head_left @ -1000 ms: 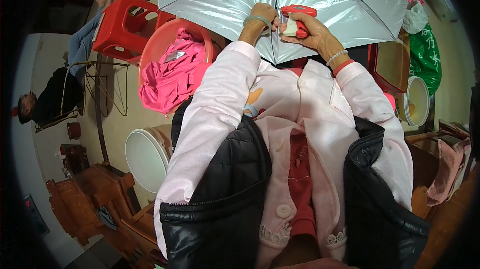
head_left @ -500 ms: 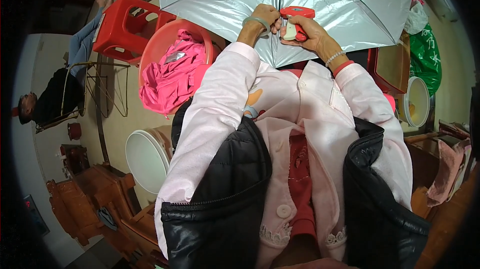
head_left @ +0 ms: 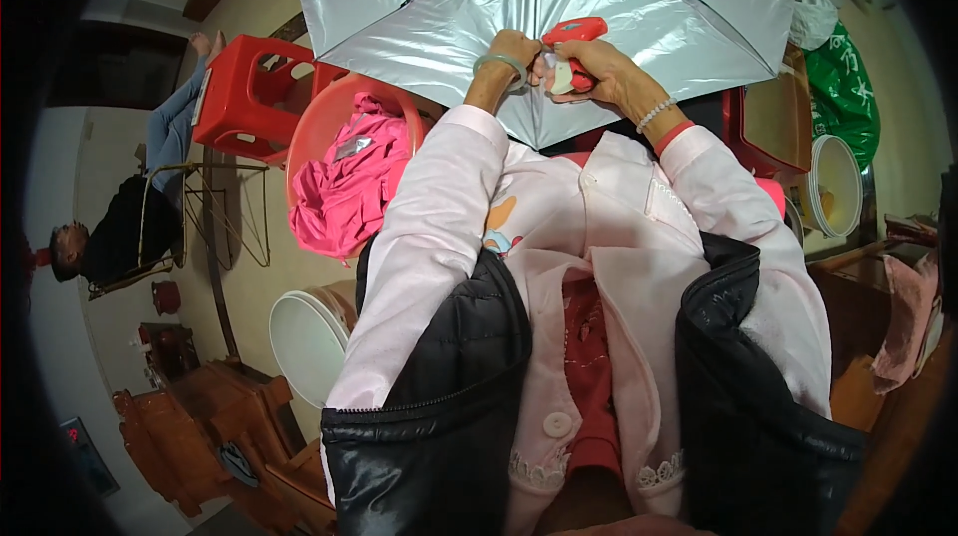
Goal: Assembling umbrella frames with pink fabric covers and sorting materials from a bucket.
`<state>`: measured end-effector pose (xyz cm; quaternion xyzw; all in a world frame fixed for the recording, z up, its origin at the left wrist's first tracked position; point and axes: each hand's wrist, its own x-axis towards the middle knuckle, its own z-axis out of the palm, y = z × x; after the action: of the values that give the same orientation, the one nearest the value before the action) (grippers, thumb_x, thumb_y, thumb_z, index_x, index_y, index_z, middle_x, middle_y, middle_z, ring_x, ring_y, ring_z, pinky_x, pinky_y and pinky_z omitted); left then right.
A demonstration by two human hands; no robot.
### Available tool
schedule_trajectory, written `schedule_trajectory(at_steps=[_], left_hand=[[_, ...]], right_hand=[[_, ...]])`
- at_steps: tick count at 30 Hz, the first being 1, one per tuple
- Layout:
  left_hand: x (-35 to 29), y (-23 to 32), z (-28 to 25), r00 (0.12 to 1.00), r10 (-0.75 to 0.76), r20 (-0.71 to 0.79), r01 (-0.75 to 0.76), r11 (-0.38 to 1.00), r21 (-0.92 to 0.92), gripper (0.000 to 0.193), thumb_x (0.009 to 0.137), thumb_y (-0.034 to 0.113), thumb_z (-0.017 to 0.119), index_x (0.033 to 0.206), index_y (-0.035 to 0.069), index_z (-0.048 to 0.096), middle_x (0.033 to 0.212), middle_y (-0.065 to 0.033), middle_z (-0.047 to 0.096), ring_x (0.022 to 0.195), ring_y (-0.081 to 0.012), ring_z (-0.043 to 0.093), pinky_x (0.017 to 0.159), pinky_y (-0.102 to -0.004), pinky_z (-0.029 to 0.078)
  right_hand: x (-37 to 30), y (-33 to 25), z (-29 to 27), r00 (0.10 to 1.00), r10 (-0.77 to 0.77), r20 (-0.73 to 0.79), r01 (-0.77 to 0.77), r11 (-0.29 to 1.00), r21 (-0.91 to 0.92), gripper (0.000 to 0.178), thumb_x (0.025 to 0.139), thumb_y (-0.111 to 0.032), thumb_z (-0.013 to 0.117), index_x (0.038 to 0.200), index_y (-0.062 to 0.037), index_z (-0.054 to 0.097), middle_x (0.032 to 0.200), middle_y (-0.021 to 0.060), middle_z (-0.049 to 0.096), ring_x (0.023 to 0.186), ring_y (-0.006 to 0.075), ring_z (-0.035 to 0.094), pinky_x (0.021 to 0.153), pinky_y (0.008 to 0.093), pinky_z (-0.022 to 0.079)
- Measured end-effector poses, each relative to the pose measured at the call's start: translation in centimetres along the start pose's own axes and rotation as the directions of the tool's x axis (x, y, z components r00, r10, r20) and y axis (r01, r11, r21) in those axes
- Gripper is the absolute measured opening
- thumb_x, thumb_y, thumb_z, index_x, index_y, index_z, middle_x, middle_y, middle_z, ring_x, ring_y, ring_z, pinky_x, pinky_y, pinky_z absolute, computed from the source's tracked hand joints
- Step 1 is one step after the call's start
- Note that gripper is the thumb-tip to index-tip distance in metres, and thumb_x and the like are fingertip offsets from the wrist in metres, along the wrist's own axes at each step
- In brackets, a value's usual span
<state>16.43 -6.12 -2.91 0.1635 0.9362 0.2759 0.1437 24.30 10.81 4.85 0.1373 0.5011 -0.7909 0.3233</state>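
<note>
A silver umbrella canopy (head_left: 439,22) with thin dark ribs lies spread in front of my body, its pointed lower edge toward my chest. My left hand (head_left: 515,49), a pale bangle at its wrist, is closed on the umbrella at the middle rib; the exact spot pinched is hidden by the fingers. Just right of it, my right hand (head_left: 604,67), with a beaded bracelet, wraps round a red-and-white hand tool (head_left: 576,30). The tool's rounded red top and a pale part below it show between the fingers. Its front end sits close to my left fingertips and the rib.
To the left, pink cloth (head_left: 349,177) fills a reddish basin (head_left: 301,137) beside a red plastic stool (head_left: 239,102). A white bucket (head_left: 304,348) stands nearer. Farther left, a person (head_left: 125,237) sits. At right are a green bag (head_left: 843,97) and a pale bucket (head_left: 836,187).
Both hands and the umbrella sit slightly farther left in view, while the background has shifted down and right at the left side. The tool's red top has tilted in my right hand.
</note>
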Motion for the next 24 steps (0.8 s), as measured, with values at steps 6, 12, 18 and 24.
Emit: schedule_trajectory(at_steps=[6, 12, 18, 24], left_hand=[[-0.7, 4.1, -7.2, 0.898, -0.380, 0.222, 0.437, 0.830, -0.346, 0.015, 0.072, 0.011, 0.054, 0.073, -0.001, 0.062, 0.061, -0.0130, 0.060, 0.051, -0.0211, 0.059, 0.053, -0.0316, 0.047], [-2.8, 3.0, -16.4, 0.926, -0.351, -0.142, 0.368, 0.748, 0.552, 0.026, 0.066, 0.017, 0.064, 0.084, -0.002, 0.065, 0.086, -0.0204, 0.063, 0.078, -0.0293, 0.063, 0.069, -0.0358, 0.049], [-0.3, 2.5, -13.6, 0.969, -0.238, -0.068, 0.229, 0.755, 0.614, 0.029, 0.063, 0.022, 0.067, 0.084, 0.001, 0.066, 0.090, -0.0204, 0.062, 0.086, -0.0311, 0.061, 0.075, -0.0360, 0.048], [1.2, 8.8, -5.8, 1.000, -0.028, 0.007, 0.022, 0.904, 0.426, 0.032, 0.073, 0.031, 0.055, 0.078, 0.001, 0.065, 0.081, -0.0173, 0.063, 0.078, -0.0292, 0.063, 0.069, -0.0360, 0.048]], right_hand=[[-4.1, -5.1, 0.5, 0.978, -0.203, 0.043, 0.206, 0.975, -0.084, 0.020, 0.078, -0.012, 0.054, 0.093, 0.0002, 0.050, 0.077, 0.0127, 0.060, 0.065, 0.0216, 0.062, 0.061, 0.0371, 0.053], [-8.2, -8.8, 0.5, 0.774, -0.633, -0.008, 0.447, 0.555, -0.702, 0.023, 0.074, -0.020, 0.052, 0.078, 0.0025, 0.056, 0.068, 0.0081, 0.059, 0.055, 0.0161, 0.055, 0.054, 0.0278, 0.045], [-4.6, -7.4, -4.9, 0.755, -0.650, -0.081, 0.254, 0.405, -0.878, 0.024, 0.074, -0.020, 0.050, 0.078, 0.0027, 0.056, 0.066, 0.0082, 0.058, 0.054, 0.0157, 0.054, 0.053, 0.0273, 0.043], [-3.3, -5.9, -5.8, 0.850, -0.513, -0.120, 0.391, 0.766, -0.510, 0.019, 0.076, -0.014, 0.050, 0.084, 0.0038, 0.052, 0.065, 0.0097, 0.057, 0.054, 0.0171, 0.056, 0.054, 0.0282, 0.046]])
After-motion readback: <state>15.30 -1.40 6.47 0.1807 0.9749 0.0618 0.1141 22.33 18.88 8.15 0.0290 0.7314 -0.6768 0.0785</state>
